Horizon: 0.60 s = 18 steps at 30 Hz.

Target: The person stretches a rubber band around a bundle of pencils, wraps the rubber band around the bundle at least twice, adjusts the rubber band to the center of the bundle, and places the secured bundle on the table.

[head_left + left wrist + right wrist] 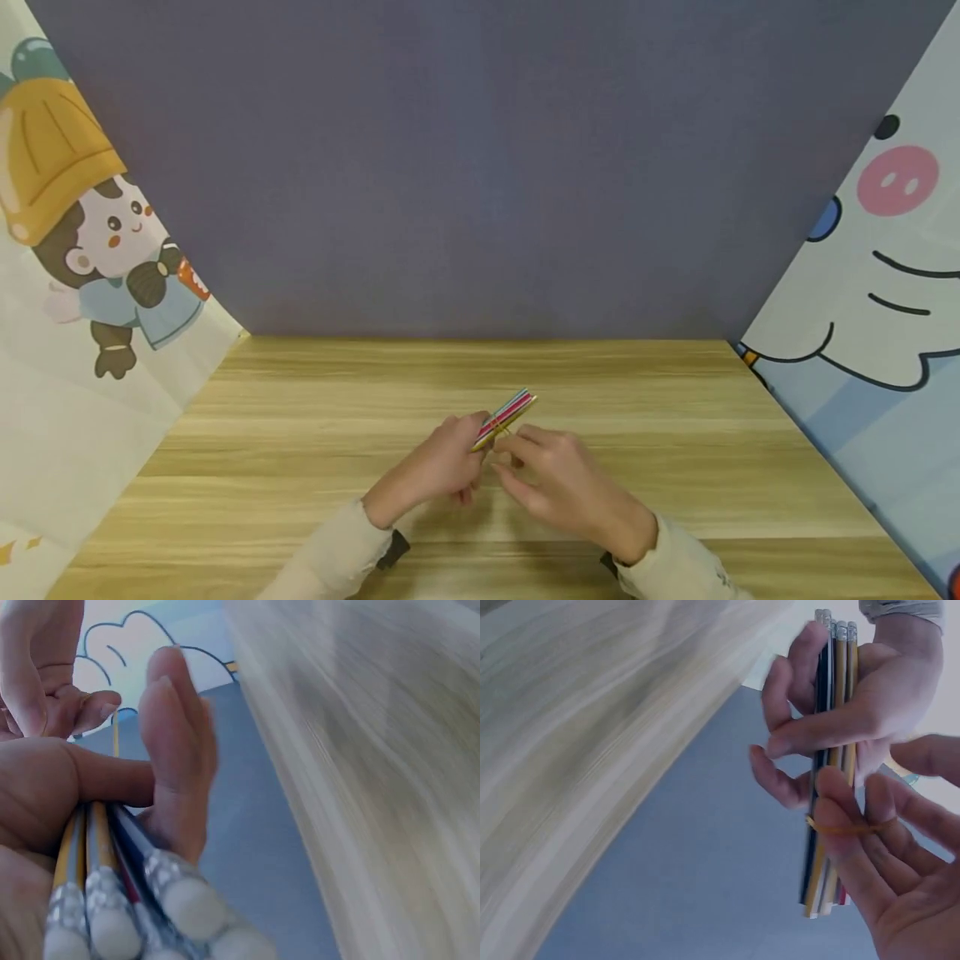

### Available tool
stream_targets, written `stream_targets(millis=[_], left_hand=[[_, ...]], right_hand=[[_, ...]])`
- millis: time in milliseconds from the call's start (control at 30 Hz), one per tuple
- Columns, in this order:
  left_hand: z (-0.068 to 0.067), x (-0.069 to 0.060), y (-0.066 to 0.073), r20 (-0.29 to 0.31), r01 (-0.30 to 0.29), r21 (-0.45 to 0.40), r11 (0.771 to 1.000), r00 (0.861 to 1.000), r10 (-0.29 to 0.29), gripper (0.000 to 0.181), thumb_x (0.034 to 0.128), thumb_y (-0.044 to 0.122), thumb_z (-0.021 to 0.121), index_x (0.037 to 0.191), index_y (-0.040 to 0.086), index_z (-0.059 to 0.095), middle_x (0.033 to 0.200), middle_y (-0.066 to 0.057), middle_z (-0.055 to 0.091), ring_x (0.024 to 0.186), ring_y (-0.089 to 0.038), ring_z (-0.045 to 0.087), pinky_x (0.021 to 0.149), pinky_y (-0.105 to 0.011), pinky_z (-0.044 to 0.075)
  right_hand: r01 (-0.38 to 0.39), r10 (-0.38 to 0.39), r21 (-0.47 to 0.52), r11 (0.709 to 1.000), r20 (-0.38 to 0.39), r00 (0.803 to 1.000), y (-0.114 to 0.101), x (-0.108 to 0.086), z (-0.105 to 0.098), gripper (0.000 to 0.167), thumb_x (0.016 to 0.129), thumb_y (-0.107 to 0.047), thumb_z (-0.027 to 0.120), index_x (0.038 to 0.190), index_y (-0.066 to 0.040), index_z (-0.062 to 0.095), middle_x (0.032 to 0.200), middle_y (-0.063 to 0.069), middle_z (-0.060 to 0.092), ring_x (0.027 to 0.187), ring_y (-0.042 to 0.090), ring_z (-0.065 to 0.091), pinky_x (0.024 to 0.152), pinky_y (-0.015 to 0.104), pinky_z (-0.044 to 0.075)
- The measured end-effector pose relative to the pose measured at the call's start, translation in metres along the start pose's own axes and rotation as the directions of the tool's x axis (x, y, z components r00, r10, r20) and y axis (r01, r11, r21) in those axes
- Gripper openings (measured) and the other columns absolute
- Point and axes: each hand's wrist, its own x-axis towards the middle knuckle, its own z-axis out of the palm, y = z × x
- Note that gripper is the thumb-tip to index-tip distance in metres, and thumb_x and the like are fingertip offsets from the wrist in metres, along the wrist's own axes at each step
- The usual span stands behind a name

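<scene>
A bundle of pencils [513, 410] with white erasers and metal ferrules stands out of my left hand [450, 457], its far ends pointing up and right in the head view. The left fingers and thumb grip the pencils [841, 656] near the eraser end, as the right wrist view shows. A yellowish rubber band [847, 829] crosses the bundle below that grip. My right hand [566, 479] holds the band with curled fingers, stretching it off to one side of the pencils. In the left wrist view the eraser ends [112, 930] fill the lower left.
Both hands are above a wood-grain table [300, 400]. A grey panel [480, 167] rises behind it, and cartoon-printed sheets [67, 417] flank it on the left and right.
</scene>
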Motion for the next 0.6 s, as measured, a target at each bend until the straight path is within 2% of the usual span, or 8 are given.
stream_targets(millis=[100, 167, 233, 300, 367, 433, 500, 600], left_hand=[[-0.001, 0.002, 0.001, 0.027, -0.023, -0.095, 0.995, 0.999, 0.025, 0.012, 0.1049, 0.007, 0.048, 0.108, 0.006, 0.059, 0.058, -0.012, 0.061, 0.04, -0.023, 0.062, 0.04, -0.049, 0.055], [-0.002, 0.004, 0.001, 0.062, -0.019, -0.195, 0.981, 0.998, 0.032, 0.013, 0.106, 0.012, 0.047, 0.11, 0.006, 0.059, 0.06, -0.013, 0.062, 0.041, -0.024, 0.063, 0.042, -0.052, 0.056], [-0.003, 0.005, 0.001, 0.1, -0.014, -0.306, 0.952, 0.994, 0.046, 0.016, 0.1066, 0.014, 0.046, 0.111, 0.005, 0.058, 0.063, -0.015, 0.063, 0.042, -0.022, 0.063, 0.043, -0.052, 0.056], [-0.003, 0.005, 0.003, 0.139, 0.0, -0.414, 0.91, 0.988, 0.063, 0.017, 0.1064, 0.012, 0.044, 0.11, 0.001, 0.057, 0.064, -0.015, 0.063, 0.043, -0.02, 0.063, 0.041, -0.046, 0.056], [-0.002, 0.005, 0.004, 0.178, 0.015, -0.501, 0.866, 0.98, 0.086, 0.019, 0.1058, 0.009, 0.043, 0.112, 0.0, 0.058, 0.064, -0.014, 0.063, 0.044, -0.018, 0.063, 0.039, -0.038, 0.056], [0.0, 0.004, 0.006, 0.206, 0.022, -0.554, 0.832, 0.972, 0.112, 0.02, 0.1048, 0.007, 0.043, 0.111, -0.003, 0.059, 0.064, -0.012, 0.063, 0.044, -0.016, 0.063, 0.038, -0.033, 0.055], [0.002, 0.004, 0.007, 0.225, 0.029, -0.584, 0.811, 0.966, 0.127, 0.02, 0.1048, 0.009, 0.045, 0.112, -0.003, 0.059, 0.063, -0.009, 0.063, 0.044, -0.015, 0.062, 0.038, -0.029, 0.054], [0.004, 0.005, 0.006, 0.224, 0.026, -0.601, 0.799, 0.965, 0.137, 0.018, 0.1039, 0.011, 0.049, 0.111, -0.002, 0.06, 0.062, -0.009, 0.062, 0.043, -0.015, 0.062, 0.037, -0.029, 0.053]], right_hand=[[-0.018, 0.018, 0.001, 1.0, -0.023, 1.0, 0.001, 0.001, -0.002, 0.017, 0.085, -0.007, 0.075, 0.1, -0.012, 0.071, 0.085, -0.006, 0.061, 0.072, 0.001, 0.057, 0.06, 0.01, 0.047], [-0.027, 0.027, 0.018, 0.999, -0.019, 0.999, 0.002, 0.001, -0.004, 0.018, 0.086, -0.006, 0.074, 0.102, -0.013, 0.071, 0.091, -0.006, 0.062, 0.078, 0.003, 0.058, 0.066, 0.014, 0.049], [-0.022, 0.023, 0.02, 1.0, -0.021, 1.0, 0.003, 0.002, -0.006, 0.016, 0.087, -0.008, 0.074, 0.102, -0.014, 0.072, 0.094, -0.006, 0.062, 0.083, 0.004, 0.057, 0.071, 0.018, 0.05], [-0.016, 0.017, 0.032, 0.999, -0.031, 0.999, 0.004, 0.002, -0.008, 0.013, 0.089, -0.01, 0.073, 0.101, -0.015, 0.072, 0.095, -0.008, 0.061, 0.084, 0.006, 0.055, 0.074, 0.022, 0.047], [-0.008, 0.011, 0.058, 0.998, -0.051, 0.999, 0.004, 0.003, -0.009, 0.007, 0.092, -0.012, 0.071, 0.098, -0.016, 0.073, 0.091, -0.009, 0.058, 0.081, 0.005, 0.052, 0.073, 0.02, 0.044], [0.02, -0.012, 0.09, 0.996, -0.087, 0.996, 0.003, 0.004, -0.01, 0.005, 0.094, -0.013, 0.069, 0.092, -0.016, 0.072, 0.085, -0.01, 0.056, 0.075, 0.004, 0.048, 0.07, 0.018, 0.04], [0.058, -0.043, 0.121, 0.991, -0.129, 0.991, 0.003, 0.005, -0.012, 0.009, 0.094, -0.012, 0.067, 0.087, -0.017, 0.07, 0.079, -0.011, 0.053, 0.07, 0.003, 0.046, 0.067, 0.015, 0.038], [0.105, -0.079, 0.148, 0.983, -0.171, 0.982, 0.003, 0.007, -0.014, 0.015, 0.095, -0.012, 0.066, 0.081, -0.018, 0.066, 0.07, -0.011, 0.05, 0.063, 0.001, 0.043, 0.061, 0.011, 0.036]])
